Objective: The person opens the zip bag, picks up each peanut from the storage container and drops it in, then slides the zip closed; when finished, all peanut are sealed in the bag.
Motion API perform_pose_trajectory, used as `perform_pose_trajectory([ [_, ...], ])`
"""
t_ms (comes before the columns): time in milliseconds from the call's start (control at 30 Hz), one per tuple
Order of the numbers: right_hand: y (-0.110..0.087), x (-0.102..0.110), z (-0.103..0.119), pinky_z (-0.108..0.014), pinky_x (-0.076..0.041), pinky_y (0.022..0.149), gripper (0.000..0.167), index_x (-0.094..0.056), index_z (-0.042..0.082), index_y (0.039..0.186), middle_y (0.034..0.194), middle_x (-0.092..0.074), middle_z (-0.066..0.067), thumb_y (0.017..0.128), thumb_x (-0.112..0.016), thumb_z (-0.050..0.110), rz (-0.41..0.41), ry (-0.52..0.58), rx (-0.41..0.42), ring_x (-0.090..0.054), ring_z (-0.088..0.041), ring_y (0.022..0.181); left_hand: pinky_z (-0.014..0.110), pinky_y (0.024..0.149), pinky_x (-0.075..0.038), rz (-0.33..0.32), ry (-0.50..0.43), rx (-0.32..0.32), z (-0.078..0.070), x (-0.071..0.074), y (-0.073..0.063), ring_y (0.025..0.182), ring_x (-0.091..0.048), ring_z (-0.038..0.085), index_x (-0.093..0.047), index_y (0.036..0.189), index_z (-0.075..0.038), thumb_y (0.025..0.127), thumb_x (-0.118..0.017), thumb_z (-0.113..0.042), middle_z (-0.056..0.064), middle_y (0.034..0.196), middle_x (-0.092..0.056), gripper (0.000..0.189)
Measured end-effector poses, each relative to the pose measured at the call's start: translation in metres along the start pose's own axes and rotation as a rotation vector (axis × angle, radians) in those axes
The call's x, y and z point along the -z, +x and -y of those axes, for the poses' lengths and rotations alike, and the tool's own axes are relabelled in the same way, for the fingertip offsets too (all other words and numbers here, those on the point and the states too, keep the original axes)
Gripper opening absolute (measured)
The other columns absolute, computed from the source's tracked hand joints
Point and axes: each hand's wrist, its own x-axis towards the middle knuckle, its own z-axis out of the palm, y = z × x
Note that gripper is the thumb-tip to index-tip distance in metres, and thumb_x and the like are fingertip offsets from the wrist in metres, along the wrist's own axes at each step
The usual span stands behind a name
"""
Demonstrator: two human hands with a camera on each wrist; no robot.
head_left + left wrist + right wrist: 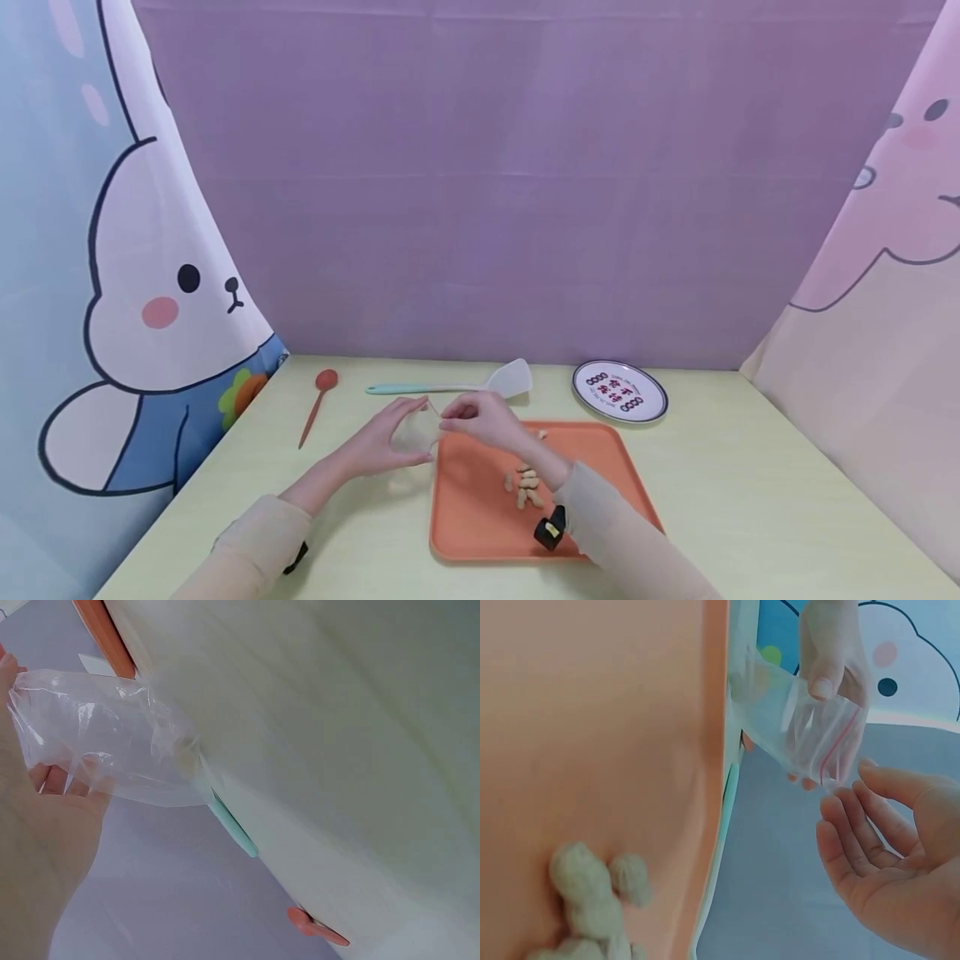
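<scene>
Zip bag: the clear bag (pixel 112 727) with a red line near its top is up between the two hands, just left of the tray; I can't tell if its bottom touches the surface.
Left hand: this hand (pixel 375 442) holds the bag, with the thumb on one side and the fingers bent round the other.
Right hand: this hand (pixel 483 418) pinches the bag's top edge with the tips of its bent fingers.
Tray: the orange tray (pixel 472 521) lies flat on the pale yellow surface (pixel 742 483), partly under the right arm.
Peanuts: a little bunch of peanuts (pixel 528 482) sits on the tray, and one more lies near its back edge.
Spatula: white head, light green handle (pixel 408 388), lying behind the hands.
Spoon: a red spoon (pixel 326 381), over on the left.
Plate: a white plate (pixel 654 398) with a dark rim and red writing, behind the tray.
Back: a purple cloth (pixel 480 183).
</scene>
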Motion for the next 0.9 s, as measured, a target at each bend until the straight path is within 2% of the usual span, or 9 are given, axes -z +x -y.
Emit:
perform_pose_trajectory([
  [300, -0.021, 0.024, 0.002, -0.021, -0.052, 0.070, 0.017, -0.071, 0.006, 0.098, 0.091, -0.071, -0.008, 0.086, -0.068, 0.018, 0.002, 0.050, 0.001, -0.066, -0.022, 0.083, 0.050, 0.102, -0.040, -0.010, 0.004, -0.024, 0.001, -0.001, 0.000, 0.123, -0.049, 0.027, -0.038, 0.142, -0.007, 0.073, -0.077, -0.046, 0.006, 0.131, -0.051, 0.088],
  [533, -0.042, 0.044, -0.011, -0.025, -0.054, 0.075, 0.015, -0.071, 0.006, 0.095, 0.090, -0.071, -0.009, 0.085, -0.070, 0.016, 0.005, 0.054, 0.052, -0.067, -0.017, 0.081, 0.050, 0.102, -0.041, -0.015, 0.018, -0.032, 0.003, -0.001, -0.001, 0.122, -0.049, 0.028, -0.038, 0.142, -0.006, 0.073, -0.077, -0.046, 0.007, 0.130, -0.052, 0.089],
  [733, -0.067, 0.063, -0.018, -0.024, -0.053, 0.076, 0.017, -0.071, 0.009, 0.096, 0.091, -0.071, -0.005, 0.085, -0.070, 0.021, 0.008, 0.022, -0.017, -0.065, -0.012, 0.083, 0.050, 0.103, -0.040, -0.012, 0.021, -0.028, 0.003, -0.001, -0.001, 0.123, -0.048, 0.028, -0.038, 0.142, -0.006, 0.073, -0.077, -0.046, 0.007, 0.131, -0.051, 0.089],
  [900, -0.089, 0.080, -0.025, -0.026, -0.053, 0.077, 0.018, -0.070, 0.009, 0.100, 0.094, -0.071, -0.005, 0.086, -0.068, 0.021, 0.019, -0.011, -0.043, -0.065, -0.014, 0.085, 0.050, 0.103, -0.040, -0.011, 0.020, -0.036, 0.004, -0.002, 0.000, 0.123, -0.049, 0.028, -0.039, 0.141, -0.004, 0.073, -0.078, -0.044, 0.007, 0.131, -0.051, 0.088],
])
